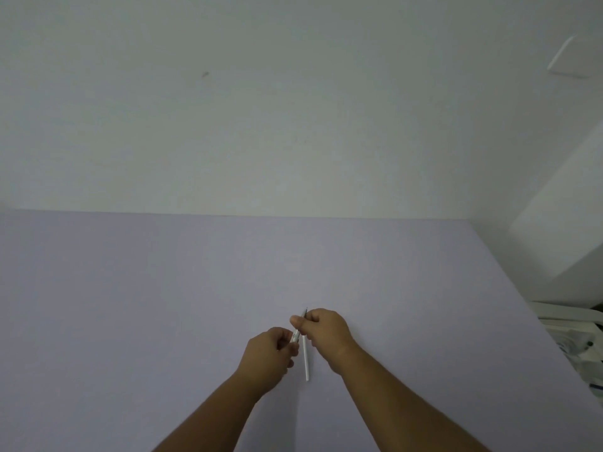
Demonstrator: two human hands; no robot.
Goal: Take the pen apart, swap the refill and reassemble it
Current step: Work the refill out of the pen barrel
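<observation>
i see a wide, flat, pale lilac tabletop running back to a plain off-white wall, and the two meet in a straight line across the middle of my view. the table's right edge slants down toward the lower right, and past it sits a cluster of white plastic and printed clutter, too blurred for me to name. higher on the right a white boxy block juts from the wall. the lilac surface lies open to the left, ahead and to the right of the hands.

low in the centre, both bare forearms reach in. my left hand is curled, its thumb and fingertips pinching the lower end of the slim white plastic pen. my right hand is closed in a loose fist, thumb and forefinger pressed on the pen's upper part, with the dark tip poking out just above the knuckles. the pen tilts up to the right between the two hands, raised off the table as far as i can tell. just beside it, a thin white refill tube points down from under the right hand toward me; i cannot tell whether the hand holds it.
</observation>
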